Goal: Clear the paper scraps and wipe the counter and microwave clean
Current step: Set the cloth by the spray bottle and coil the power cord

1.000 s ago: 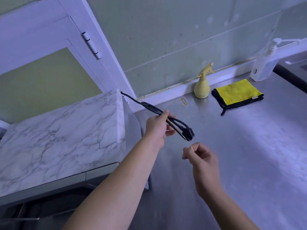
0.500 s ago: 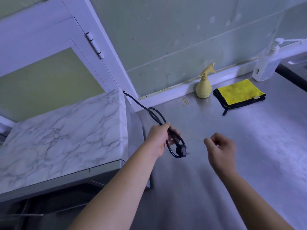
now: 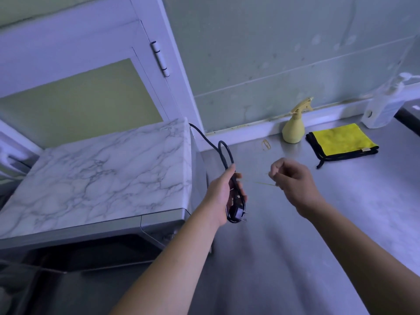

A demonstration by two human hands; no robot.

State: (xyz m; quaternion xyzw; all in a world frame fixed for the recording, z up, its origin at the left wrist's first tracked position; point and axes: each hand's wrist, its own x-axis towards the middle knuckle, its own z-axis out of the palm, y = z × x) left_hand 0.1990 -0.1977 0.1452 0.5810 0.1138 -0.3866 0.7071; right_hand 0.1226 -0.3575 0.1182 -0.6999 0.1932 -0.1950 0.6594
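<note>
The microwave (image 3: 95,173) with a marble-patterned top stands at the left on the steel counter (image 3: 295,246). Its black power cord (image 3: 223,153) runs from the back corner in a loop. My left hand (image 3: 223,194) grips the folded cord beside the microwave, and the plug (image 3: 306,215) hangs below my fingers. My right hand (image 3: 293,180) hovers over the counter with curled fingers, pinching a thin yellow band (image 3: 264,183) that sticks out to the left. A folded yellow cloth (image 3: 343,140) with black edging lies at the back right. No paper scraps are visible.
A yellow spray bottle (image 3: 294,127) stands by the wall, left of the cloth. A white pump bottle (image 3: 384,105) is at the far right. Another small rubber band (image 3: 266,144) lies on the counter near the spray bottle. A white cabinet door (image 3: 91,71) rises behind the microwave.
My left hand lowered the cord bundle toward the microwave's side, so the plug now hangs down. My right hand moved right and away from the cord, still curled.
</note>
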